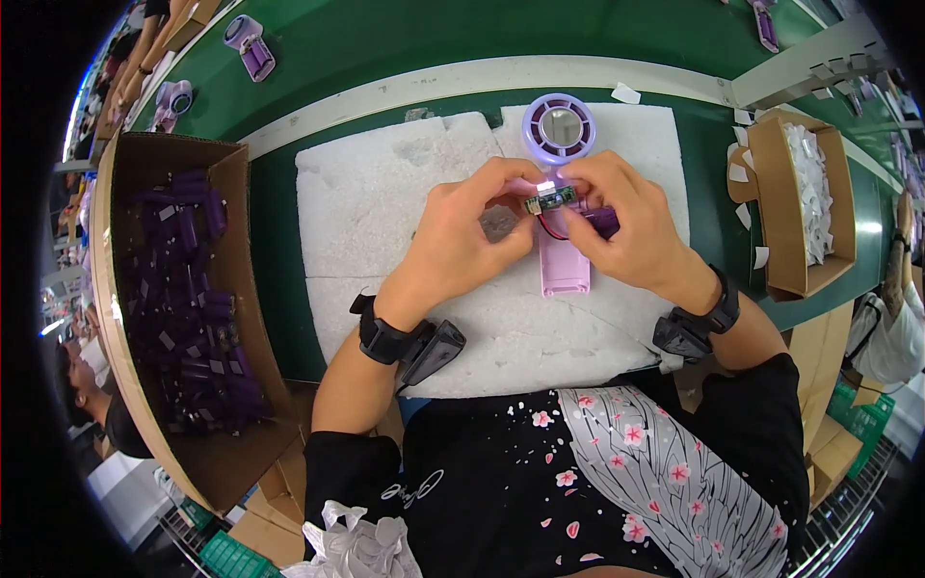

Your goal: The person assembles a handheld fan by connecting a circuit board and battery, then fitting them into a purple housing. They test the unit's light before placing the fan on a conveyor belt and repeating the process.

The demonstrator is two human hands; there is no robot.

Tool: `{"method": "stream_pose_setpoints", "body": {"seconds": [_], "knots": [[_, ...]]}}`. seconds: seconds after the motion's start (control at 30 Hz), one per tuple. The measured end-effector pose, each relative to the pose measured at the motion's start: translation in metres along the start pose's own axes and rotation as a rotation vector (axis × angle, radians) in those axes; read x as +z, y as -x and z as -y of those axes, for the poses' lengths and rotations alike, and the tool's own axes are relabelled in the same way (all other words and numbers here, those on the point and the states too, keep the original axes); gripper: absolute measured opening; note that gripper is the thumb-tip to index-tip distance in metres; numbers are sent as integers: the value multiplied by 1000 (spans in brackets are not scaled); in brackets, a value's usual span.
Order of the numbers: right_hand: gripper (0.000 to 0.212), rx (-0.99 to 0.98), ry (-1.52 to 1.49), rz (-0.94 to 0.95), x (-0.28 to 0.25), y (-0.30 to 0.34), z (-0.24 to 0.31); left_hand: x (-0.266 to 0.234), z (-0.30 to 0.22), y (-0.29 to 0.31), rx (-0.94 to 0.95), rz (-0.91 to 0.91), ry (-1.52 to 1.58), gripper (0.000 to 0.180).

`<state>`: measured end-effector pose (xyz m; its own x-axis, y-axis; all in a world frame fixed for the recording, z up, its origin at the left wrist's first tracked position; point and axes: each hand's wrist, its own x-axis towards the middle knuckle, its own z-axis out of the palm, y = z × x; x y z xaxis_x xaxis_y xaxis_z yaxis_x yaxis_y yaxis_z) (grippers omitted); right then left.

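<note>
A small handheld fan lies on white foam in front of me, its round lilac head (529,132) away from me and its open pink handle shell (566,274) toward me. Over the shell, a small green circuit board (553,200) sits between my two hands. The fingertips of my left hand (474,229) pinch its left end. My right hand (631,217) closes on its right end and also on a dark purple battery (603,223). A red and a black wire (549,227) hang below the board. My fingers hide part of the board and battery.
A deep cardboard box (125,318) of purple batteries stands at my left. On the right is a smaller box (795,281) with white pieces. The foam sheet (371,207) covers the green table. Beyond a pale rail (414,89), other fans (255,56) lie on a green surface.
</note>
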<state>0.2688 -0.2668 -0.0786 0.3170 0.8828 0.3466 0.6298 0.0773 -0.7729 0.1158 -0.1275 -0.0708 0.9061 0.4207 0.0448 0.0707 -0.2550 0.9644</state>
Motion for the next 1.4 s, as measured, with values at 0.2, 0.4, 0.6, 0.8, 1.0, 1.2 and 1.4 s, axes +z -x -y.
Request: {"method": "stream_pose_setpoints", "body": {"seconds": [0.2, 0.4, 0.6, 0.8, 1.0, 1.2, 1.4], "knots": [[33, -153, 126, -42, 1, -2, -3, -1, 3, -1, 19, 4, -29, 33], [35, -121, 86, -70, 2, -2, -4, -1, 2, -2, 144, -47, -176, 25], [35, -131, 91, -94, 4, -3, -3, 2, 1, -4, 189, -83, -238, 22], [34, -52, 76, -100, 5, -3, -1, 3, 1, -5, 213, -124, -315, 19], [34, -67, 90, -124, 7, -3, 0, 4, 1, -5, 215, -137, -290, 19], [30, 63, 11, -68, 4, -3, 5, 4, 5, -6, 198, -115, -170, 26], [25, 202, -98, -69, 3, -3, 7, 10, -5, -1, 70, -18, -149, 41]]}}
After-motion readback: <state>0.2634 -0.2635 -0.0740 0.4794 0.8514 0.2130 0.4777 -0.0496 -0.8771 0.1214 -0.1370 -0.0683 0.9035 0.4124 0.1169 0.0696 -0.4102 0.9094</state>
